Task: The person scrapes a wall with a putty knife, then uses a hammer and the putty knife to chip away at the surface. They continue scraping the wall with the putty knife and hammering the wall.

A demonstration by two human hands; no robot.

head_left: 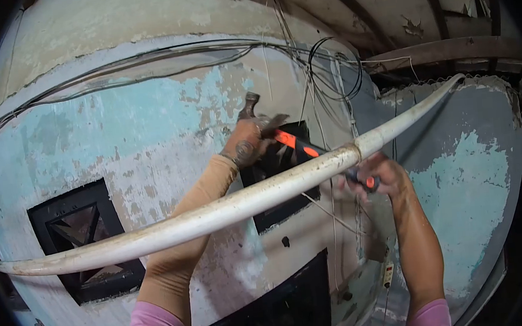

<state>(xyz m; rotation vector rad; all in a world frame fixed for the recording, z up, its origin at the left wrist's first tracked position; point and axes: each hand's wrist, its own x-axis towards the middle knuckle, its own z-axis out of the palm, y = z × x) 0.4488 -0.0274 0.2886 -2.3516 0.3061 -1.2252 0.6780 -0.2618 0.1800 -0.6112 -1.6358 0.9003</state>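
Observation:
A claw hammer (295, 144) with a dark metal head and an orange-and-black handle is held up against the wall. My left hand (249, 144) is closed around it just below the head, and the head and claw stick out past my fingers. Lower right, my right hand (381, 175) is closed on the end of the handle, its fingers slightly blurred. A long white pipe (246, 204) crosses in front of my left forearm and hides part of the handle between my hands.
Cables (143, 62) run along the upper wall, with a black wire loop (312, 67) hanging at the right. Dark-framed vent openings (86, 238) are set in the peeling blue wall (129, 124). Wooden beams (432, 2) cross overhead. A power strip (388, 274) hangs low at the right.

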